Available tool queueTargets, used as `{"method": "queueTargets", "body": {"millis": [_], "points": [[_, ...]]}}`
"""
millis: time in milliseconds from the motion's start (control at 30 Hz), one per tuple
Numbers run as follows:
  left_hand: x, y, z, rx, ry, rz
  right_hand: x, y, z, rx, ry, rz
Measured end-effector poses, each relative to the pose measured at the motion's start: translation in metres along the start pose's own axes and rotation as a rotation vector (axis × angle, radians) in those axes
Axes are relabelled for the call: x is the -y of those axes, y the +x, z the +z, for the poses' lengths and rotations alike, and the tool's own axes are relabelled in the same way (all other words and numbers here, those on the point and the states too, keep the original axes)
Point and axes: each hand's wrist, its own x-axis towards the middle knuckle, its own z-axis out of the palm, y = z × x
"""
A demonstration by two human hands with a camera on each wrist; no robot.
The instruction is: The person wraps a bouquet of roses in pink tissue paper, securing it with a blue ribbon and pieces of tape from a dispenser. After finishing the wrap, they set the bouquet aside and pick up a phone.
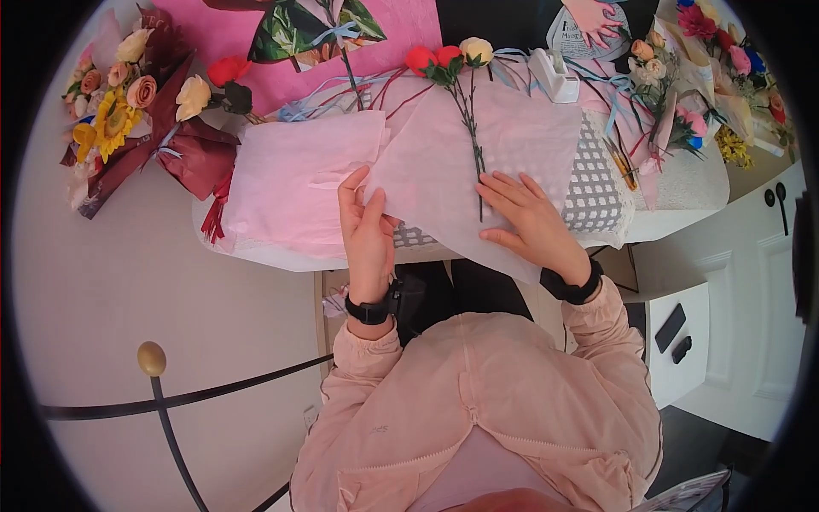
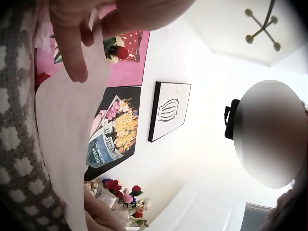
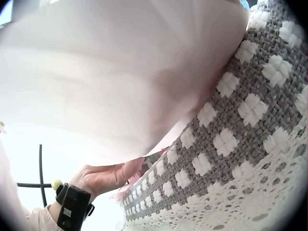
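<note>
A translucent pale pink sheet lies on the table, with red roses and a cream rose on long green stems across it. My left hand pinches the sheet's left edge; in the left wrist view the sheet passes between the thumb and fingers of that hand. My right hand rests on the sheet with fingers extended, fingertips touching the lower stems. The right wrist view has the sheet filling much of it, with my left hand beyond.
Pink sheets lie stacked at the left beside a dark red wrapped bouquet. Ribbons, a white dispenser and scissors are at the back and right. More bouquets stand far right. A patterned cloth covers the table.
</note>
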Motion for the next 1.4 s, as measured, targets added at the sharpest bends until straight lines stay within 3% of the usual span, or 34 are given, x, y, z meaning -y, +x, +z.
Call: {"method": "queueTargets", "body": {"millis": [467,567,667,767,867,967,1233,1333,1400], "points": [[0.012,-0.014,0.023,0.1,-0.176,-0.242,0.001,0.0,-0.004,-0.013,0.062,0.013],[0.021,-0.014,0.015,-0.017,0.055,0.065,0.003,-0.002,-0.016,-0.047,0.198,0.029],[0.017,-0.025,0.022,-0.224,0.442,0.671,-0.006,-0.023,-0.026,-0.113,0.163,0.016],[0.0,-0.043,0.007,0.034,1.05,0.783,-0.008,-0.046,-0.034,-0.104,0.007,0.02],[0.001,-0.046,0.017,0.579,1.202,0.695,0.003,-0.058,-0.035,-0.064,-0.118,0.063],[0.009,-0.05,0.032,0.691,1.302,0.672,0.01,-0.061,-0.027,-0.058,-0.204,0.078],[0.021,-0.037,0.023,0.615,1.164,0.666,-0.008,-0.041,-0.026,-0.017,0.046,-0.072],[0.021,-0.034,0.023,0.551,1.084,0.638,-0.013,-0.028,-0.029,-0.144,0.223,-0.079],[0.02,-0.032,0.023,0.519,1.046,0.61,-0.018,-0.022,-0.028,-0.077,0.279,0.151]]}}
